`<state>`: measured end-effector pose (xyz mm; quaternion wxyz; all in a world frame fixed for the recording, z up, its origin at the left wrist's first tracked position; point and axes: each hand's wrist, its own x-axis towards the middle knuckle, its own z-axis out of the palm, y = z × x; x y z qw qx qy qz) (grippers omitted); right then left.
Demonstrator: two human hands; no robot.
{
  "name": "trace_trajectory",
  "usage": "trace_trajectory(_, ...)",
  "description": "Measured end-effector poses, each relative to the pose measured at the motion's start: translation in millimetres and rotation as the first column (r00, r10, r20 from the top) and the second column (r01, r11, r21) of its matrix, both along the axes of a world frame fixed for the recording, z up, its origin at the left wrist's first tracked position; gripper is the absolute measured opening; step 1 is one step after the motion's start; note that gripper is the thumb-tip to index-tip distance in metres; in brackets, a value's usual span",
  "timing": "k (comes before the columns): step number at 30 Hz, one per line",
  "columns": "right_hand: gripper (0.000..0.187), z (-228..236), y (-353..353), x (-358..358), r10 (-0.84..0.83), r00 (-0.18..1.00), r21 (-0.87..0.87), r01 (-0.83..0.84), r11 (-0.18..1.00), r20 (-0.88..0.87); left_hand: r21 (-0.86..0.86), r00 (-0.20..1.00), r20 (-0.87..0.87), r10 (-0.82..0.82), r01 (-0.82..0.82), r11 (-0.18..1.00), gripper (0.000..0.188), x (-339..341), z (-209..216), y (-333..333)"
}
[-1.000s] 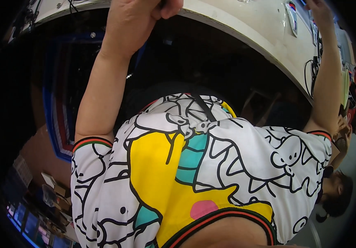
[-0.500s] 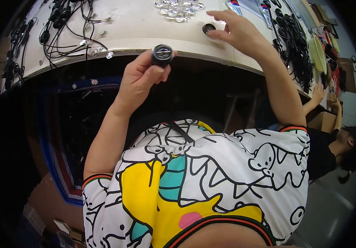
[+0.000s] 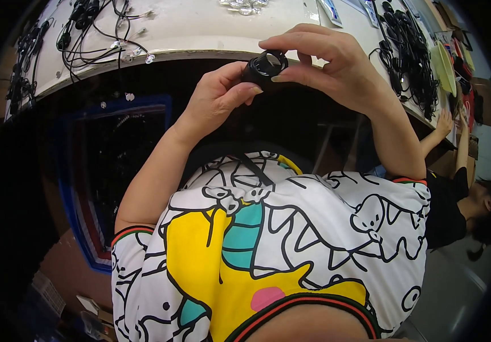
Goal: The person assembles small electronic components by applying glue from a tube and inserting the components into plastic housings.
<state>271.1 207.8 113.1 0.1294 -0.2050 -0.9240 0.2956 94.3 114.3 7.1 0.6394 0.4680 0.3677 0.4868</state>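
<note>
In front of the table edge, my left hand [image 3: 216,101] is closed around a short black cylindrical housing [image 3: 253,72], its mouth tilted to the right. Thumb and fingers of my right hand [image 3: 339,65] pinch a black ring cap [image 3: 283,59] against that mouth. The two black parts meet or nearly meet; whether they are joined I cannot tell. Several clear lens-like pieces [image 3: 244,7] lie on the table beyond, partly cut off by the upper edge of the picture.
The white table [image 3: 200,31] spans the far side. Black cables with connectors [image 3: 94,51] lie on its left, a thick bundle of cables [image 3: 413,68] on its right. Blue-and-white tubes [image 3: 331,12] lie at the back. A blue-edged container [image 3: 66,176] sits below left. Another person [image 3: 447,208] works at far right.
My right hand has picked up the black ring cap from the table and brought it to the housing. My left hand has moved right with the housing and tilted it.
</note>
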Motion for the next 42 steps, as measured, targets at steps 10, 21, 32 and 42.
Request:
trace_trajectory(10, 0.026, -4.5, -6.9, -2.7, -0.028, 0.99, 0.14, 0.008, 0.99, 0.14, 0.009, 0.997, -0.072, 0.014, -0.014, 1.0, 0.02, 5.4, -1.3, -1.1)
trace_trajectory(21, 0.04, 7.6, 1.1, -20.1, -0.115, 0.952, 0.132, 0.08, 0.988, 0.285, 0.223, 0.934, -0.332, 0.133, -0.059, 0.973, 0.024, -3.5, 0.1, 9.1)
trace_trajectory(32, 0.042, 8.4, -8.9, -15.7, -0.187, 0.941, 0.362, 0.075, 0.929, 0.283, 0.089, 0.979, -0.138, 0.151, -0.139, 0.986, 0.02, 8.5, 7.1, 13.7)
trace_trajectory(42, 0.039, 5.9, -10.5, -8.5, -0.152, 0.988, 0.389, 0.126, 0.912, 0.036, 0.291, 0.399, 0.882, -0.252, -0.038, 0.956, 0.021, 33.2, -35.5, 38.3)
